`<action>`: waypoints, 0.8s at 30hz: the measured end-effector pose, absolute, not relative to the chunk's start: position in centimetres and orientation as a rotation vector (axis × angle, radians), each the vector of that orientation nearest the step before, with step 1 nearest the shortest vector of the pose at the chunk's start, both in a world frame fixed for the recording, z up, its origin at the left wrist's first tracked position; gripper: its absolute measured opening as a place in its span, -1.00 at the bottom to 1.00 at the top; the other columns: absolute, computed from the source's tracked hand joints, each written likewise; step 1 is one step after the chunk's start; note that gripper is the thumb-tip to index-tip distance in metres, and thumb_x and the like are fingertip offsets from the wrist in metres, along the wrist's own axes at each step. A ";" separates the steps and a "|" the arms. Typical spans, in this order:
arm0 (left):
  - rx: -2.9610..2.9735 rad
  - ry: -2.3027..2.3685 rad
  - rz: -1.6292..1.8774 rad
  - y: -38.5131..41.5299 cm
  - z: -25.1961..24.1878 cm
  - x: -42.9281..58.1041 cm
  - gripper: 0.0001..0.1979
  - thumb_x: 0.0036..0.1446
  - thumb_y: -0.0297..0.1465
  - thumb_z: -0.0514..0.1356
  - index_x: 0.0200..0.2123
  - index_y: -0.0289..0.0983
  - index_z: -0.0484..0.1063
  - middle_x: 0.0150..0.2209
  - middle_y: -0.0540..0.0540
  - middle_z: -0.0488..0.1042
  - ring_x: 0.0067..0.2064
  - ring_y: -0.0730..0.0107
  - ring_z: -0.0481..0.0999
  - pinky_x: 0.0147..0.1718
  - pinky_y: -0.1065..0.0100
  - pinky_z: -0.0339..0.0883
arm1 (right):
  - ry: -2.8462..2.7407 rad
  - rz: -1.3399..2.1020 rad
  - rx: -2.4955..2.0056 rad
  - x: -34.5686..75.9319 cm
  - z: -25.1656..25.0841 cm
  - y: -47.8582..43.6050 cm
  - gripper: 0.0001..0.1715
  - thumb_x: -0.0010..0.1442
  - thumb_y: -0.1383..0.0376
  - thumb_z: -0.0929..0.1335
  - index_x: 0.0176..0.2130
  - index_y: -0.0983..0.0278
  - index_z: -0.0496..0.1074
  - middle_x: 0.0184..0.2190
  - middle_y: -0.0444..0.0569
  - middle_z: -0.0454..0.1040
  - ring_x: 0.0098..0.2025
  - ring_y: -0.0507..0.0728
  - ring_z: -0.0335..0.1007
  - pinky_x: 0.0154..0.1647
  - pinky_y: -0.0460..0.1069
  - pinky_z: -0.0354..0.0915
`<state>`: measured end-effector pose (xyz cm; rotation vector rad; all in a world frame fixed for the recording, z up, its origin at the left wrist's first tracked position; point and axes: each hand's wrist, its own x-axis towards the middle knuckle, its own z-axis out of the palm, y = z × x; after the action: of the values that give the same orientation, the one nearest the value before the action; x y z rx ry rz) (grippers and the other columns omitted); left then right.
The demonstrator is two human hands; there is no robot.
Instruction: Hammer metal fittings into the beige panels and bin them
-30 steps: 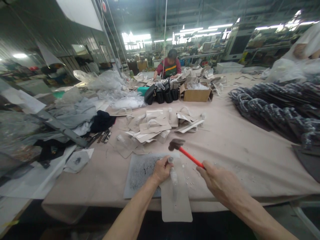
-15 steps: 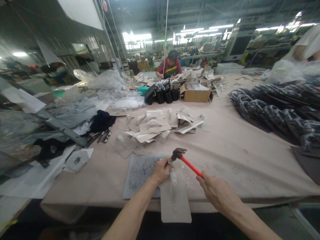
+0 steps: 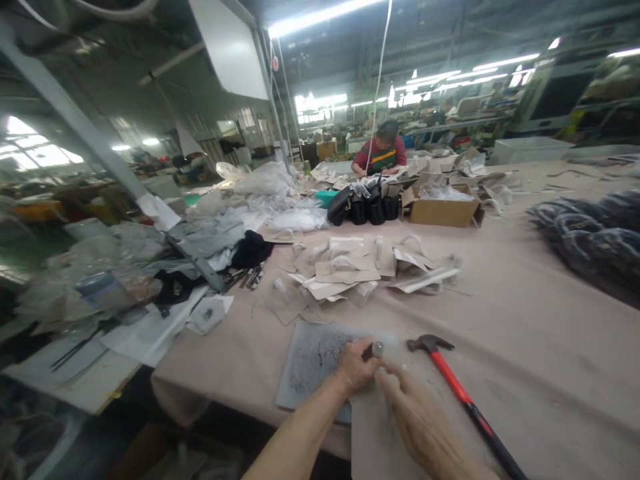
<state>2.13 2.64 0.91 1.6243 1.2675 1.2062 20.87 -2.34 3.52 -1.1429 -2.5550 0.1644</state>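
Note:
My left hand is closed around a short metal punch, whose round silver top shows above the fingers. Beneath it lies a flat beige bag panel, partly over a scuffed grey board. My right hand is over the panel, close against the left hand. It is smeared by motion, so its finger pose is unclear. A claw hammer with a red and black handle rests on the table to the right of my right hand, apart from it.
Beige panels with wrapped handles are heaped beyond the board. Farther back are black bags and a cardboard box. Dark wrapped pieces lie at right. Plastic wrap and a slanted metal post stand left. A person sits opposite.
My right hand has let go of the hammer, which now lies on the table, and has moved left to the panel beside my left hand. The view has turned left.

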 end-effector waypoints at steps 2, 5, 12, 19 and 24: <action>1.532 1.250 1.224 3.1 0.8 2.2 -0.87 -0.04 -0.39 0.34 -0.35 -0.28 0.56 -0.47 -0.01 0.50 -0.39 0.35 0.44 -0.35 0.39 0.33 | -2.636 0.245 -0.995 19.0 3.0 -2.5 -0.22 0.06 0.60 0.13 0.19 0.14 0.29 0.24 0.08 0.27 0.06 0.18 0.38 -0.04 0.02 0.35; 1.321 1.266 1.314 3.6 0.7 2.3 -0.83 -0.05 -0.34 0.34 -0.38 -0.31 0.53 -0.47 0.00 0.48 -0.41 0.38 0.42 -0.40 0.42 0.31 | -2.673 0.325 -1.052 18.0 2.9 -2.4 -0.33 -0.02 0.64 0.12 -0.02 0.20 0.40 0.14 0.07 0.36 -0.03 0.15 0.41 -0.07 0.00 0.33; 1.065 1.319 1.496 3.0 2.1 -0.3 -0.76 -0.04 -0.26 0.32 -0.35 -0.30 0.46 -0.44 -0.01 0.50 -0.39 0.40 0.44 -0.37 0.43 0.33 | -2.663 0.381 -1.161 19.1 4.7 -2.6 -0.42 -0.02 0.66 0.12 -0.09 0.28 0.36 0.12 0.08 0.32 -0.12 0.10 0.36 -0.11 -0.02 0.24; 1.166 1.578 1.540 0.3 0.6 -4.9 -0.76 0.03 -0.30 0.27 -0.24 -0.30 0.46 -0.35 -0.06 0.56 -0.31 0.33 0.53 -0.29 0.40 0.38 | -2.116 0.278 -1.594 20.1 6.0 -2.3 -0.68 0.08 0.48 0.21 -0.17 0.28 0.39 -0.15 0.03 0.43 -0.21 0.14 0.36 -0.24 -0.03 0.18; 1.351 1.585 1.457 -0.8 -0.8 -4.7 -0.77 0.07 -0.34 0.22 -0.17 -0.28 0.47 -0.29 -0.08 0.58 -0.26 0.29 0.55 -0.21 0.34 0.39 | -1.935 0.142 -1.729 20.5 8.0 -1.7 -0.78 0.16 0.34 0.25 -0.20 0.28 0.43 -0.23 0.05 0.49 -0.23 0.18 0.37 -0.26 -0.01 0.14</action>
<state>-4.73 -0.78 -0.79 1.3508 1.5850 1.4567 20.47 -1.75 8.03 -1.7291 -1.9349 0.1421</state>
